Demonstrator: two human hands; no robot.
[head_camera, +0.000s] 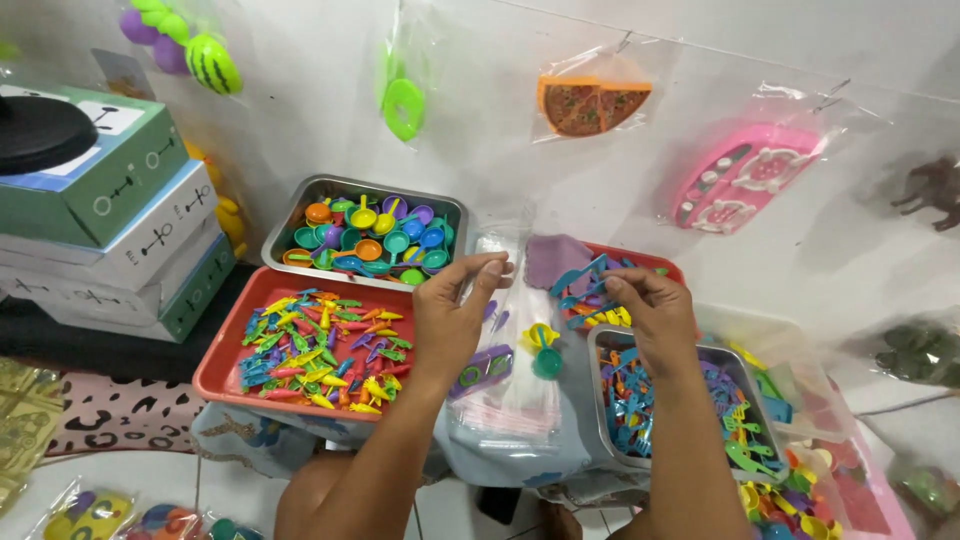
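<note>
Clear plastic bag (510, 330) holds small colourful toy pieces.

Clear plastic bag (520, 330) in the middle, held open by left hand (450, 320) & right hand (655, 315); small toys sit inside it; a flat stack of more clear bags (505, 415) lies under it. Stack of boxes (110, 220) at left, green & white w/ grey sides. On the wall hang clear bags: one w/ a green ring (405, 105); one w/ an orange pizza toy (592, 105); one w/ a pink tray (745, 180); one top left w/ purple & green toy fruit (180, 40). Bottom left, clear packs w/ bright toys (120, 515); a gold pack (25, 420) at far left.
</note>
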